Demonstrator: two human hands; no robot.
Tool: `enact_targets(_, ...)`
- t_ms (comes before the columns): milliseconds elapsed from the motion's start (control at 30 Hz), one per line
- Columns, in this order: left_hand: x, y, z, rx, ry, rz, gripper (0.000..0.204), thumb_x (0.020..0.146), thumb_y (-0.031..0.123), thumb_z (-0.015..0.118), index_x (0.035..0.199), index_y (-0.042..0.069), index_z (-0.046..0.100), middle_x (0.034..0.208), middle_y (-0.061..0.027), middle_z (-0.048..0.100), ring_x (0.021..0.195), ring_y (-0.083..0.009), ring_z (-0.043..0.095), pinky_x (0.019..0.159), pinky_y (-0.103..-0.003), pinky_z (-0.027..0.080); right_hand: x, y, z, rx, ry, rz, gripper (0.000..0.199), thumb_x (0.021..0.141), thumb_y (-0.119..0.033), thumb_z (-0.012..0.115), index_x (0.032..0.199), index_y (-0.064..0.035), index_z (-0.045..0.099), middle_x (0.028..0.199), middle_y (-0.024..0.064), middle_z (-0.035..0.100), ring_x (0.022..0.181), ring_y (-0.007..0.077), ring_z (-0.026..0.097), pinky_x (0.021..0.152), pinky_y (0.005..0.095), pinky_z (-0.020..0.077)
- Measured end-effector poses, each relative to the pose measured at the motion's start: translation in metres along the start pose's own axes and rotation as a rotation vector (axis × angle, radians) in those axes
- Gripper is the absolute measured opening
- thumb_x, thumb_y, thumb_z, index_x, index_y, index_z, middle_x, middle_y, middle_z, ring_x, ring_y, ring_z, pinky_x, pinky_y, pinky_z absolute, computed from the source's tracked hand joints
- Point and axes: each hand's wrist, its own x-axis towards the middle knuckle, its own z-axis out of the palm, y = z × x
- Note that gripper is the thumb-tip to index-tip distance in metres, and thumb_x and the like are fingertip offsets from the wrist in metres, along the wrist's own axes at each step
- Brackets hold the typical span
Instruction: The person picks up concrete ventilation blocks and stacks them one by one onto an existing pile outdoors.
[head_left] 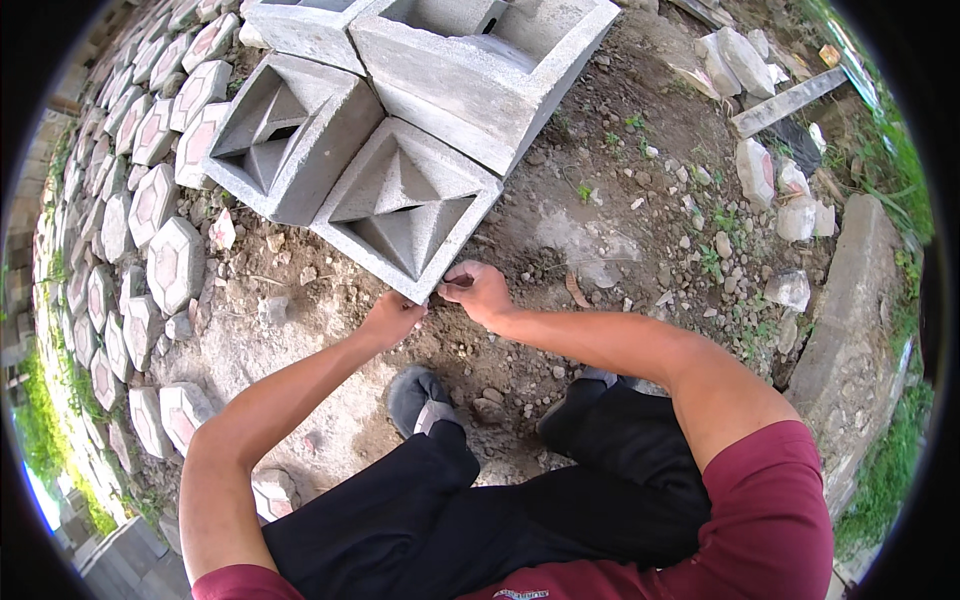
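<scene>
A square grey concrete block (440, 255) with a pierced pyramid pattern in its recessed face lies on the dirt ahead of me, one corner pointing toward me. At that near corner, my left hand (393, 318) is closed against the block's lower left edge, its fingertips partly hidden. My right hand (480, 290) is curled at the right side of the same corner, thumb and fingers bent onto the edge. Touching this block on its left is a similar patterned block (335, 150), tilted on the ground.
Larger hollow concrete blocks (455, 95) stand just behind. Stacked hexagonal pavers (175, 265) line the left. At right lie broken concrete chunks (755, 170), a narrow slab (790, 102) and a long concrete curb (850, 290) beside grass. Small stones and weeds dot the dirt (600, 235); my shoes (425, 400) are close below.
</scene>
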Motion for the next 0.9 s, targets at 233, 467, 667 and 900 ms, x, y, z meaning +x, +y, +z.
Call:
enact_targets(233,0.016,-0.023,0.013,-0.224,0.047,0.042,0.028,0.087,0.020,0.058,0.104,-0.002,0.062,0.087,-0.0112,0.067,0.062,-0.0135,0.060,0.054,-0.027,0.050,-0.003,0.003,0.001,-0.011,-0.011,-0.065,0.022,0.077,-0.009,0.072,0.092,0.0044,0.063,0.084,0.0108,0.068,0.077,0.0141,0.065,0.069,0.0262,0.0517)
enact_targets(467,0.011,-0.006,0.020,-0.478,0.033,-0.071,0.025,0.089,0.015,0.056,0.107,-0.002,0.058,0.090,-0.0110,0.065,0.066,-0.0152,0.062,0.053,-0.027,0.051,-0.005,0.014,-0.004,-0.106,-0.039,-0.068,0.027,0.078,-0.011,0.071,0.098,0.0064,0.064,0.094,0.0165,0.067,0.079,0.0193,0.066,0.070,0.0276,0.0524)
enact_targets(667,-0.003,0.020,0.011,-0.560,-0.007,-0.178,0.028,0.092,0.017,0.052,0.114,-0.001,0.051,0.097,-0.0117,0.061,0.069,-0.0147,0.060,0.060,-0.029,0.051,-0.003,0.010,0.001,-0.101,-0.081,-0.161,0.020,0.081,-0.012,0.067,0.090,0.0064,0.066,0.095,0.0174,0.065,0.080,0.0221,0.066,0.071,0.0325,0.0523)
enact_targets(900,-0.008,0.030,0.008,-0.534,-0.069,-0.163,0.035,0.095,0.013,0.044,0.127,-0.001,0.041,0.109,-0.0195,0.057,0.079,-0.0195,0.060,0.068,-0.034,0.053,-0.002,0.008,0.000,-0.251,-0.060,-0.254,0.013,0.079,-0.003,0.065,0.088,0.0060,0.065,0.092,0.0161,0.063,0.080,0.0229,0.065,0.071,0.0311,0.0531)
